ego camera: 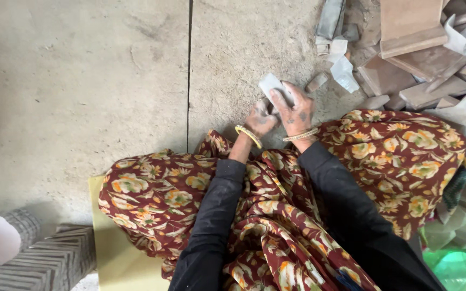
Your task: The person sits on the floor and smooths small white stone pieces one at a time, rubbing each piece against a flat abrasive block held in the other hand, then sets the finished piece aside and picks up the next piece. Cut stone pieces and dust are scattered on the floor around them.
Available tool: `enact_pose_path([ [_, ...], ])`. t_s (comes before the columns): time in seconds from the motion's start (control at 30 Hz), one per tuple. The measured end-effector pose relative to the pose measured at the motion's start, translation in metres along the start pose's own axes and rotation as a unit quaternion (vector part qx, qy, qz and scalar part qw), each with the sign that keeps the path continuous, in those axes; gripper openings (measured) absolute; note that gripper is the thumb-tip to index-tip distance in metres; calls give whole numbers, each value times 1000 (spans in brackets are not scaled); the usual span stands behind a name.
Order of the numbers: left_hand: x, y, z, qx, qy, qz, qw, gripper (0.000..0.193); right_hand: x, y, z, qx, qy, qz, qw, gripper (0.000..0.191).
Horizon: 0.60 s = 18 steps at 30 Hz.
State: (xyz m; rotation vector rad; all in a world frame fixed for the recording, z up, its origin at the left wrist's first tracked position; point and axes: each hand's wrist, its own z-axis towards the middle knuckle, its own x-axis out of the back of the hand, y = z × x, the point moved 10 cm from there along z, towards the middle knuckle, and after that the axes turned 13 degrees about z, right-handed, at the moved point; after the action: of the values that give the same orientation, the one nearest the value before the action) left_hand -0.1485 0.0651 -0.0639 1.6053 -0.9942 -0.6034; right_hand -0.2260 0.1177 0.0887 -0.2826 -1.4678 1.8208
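- Your right hand [296,111] is laid flat-ish over a small pale grey block [272,84], fingers spread a bit and pressing down on its near end, so it's more a press than a full wrap.
- Your left hand [261,119] is curled into a loose fist right beside the right one, touching it. It looks closed around something under the block, but I can't tell what, your knuckles hide it.
- Both hands look dusty, and you've got a yellow bangle [248,135] on the left wrist and a thinner one on the right.
- The block sits on the concrete floor [82,86], just past your knees, a little right of the straight joint line [189,70] that runs away from you across the slab.
- A small brownish stub [316,82] lies on the floor just beside the block, on its right, not touching it.
- Towards the far right corner of the floor there's a heap of reddish-brown wooden pieces [411,48] mixed with scraps of white paper [344,73].
- You're sitting low in a dark red floral cloth [400,156] spread over your lap, black sleeves on both arms, with a yellow mat [117,253] under you on the left.
- Near left corner: a stack of grey ribbed slabs [44,261]. Near right: crumpled clear and green plastic bags [459,253].
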Motion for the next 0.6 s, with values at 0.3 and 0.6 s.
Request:
enact_pose_path([
  [0.3, 3, -5, 3, -63, 24, -13, 998, 53, -7, 11, -5, -29, 3, -25, 999, 31],
  [0.6, 5, 1, 1, -73, 30, -53, 995, 48, -5, 1, -4, 20, 25, -6, 999, 33],
])
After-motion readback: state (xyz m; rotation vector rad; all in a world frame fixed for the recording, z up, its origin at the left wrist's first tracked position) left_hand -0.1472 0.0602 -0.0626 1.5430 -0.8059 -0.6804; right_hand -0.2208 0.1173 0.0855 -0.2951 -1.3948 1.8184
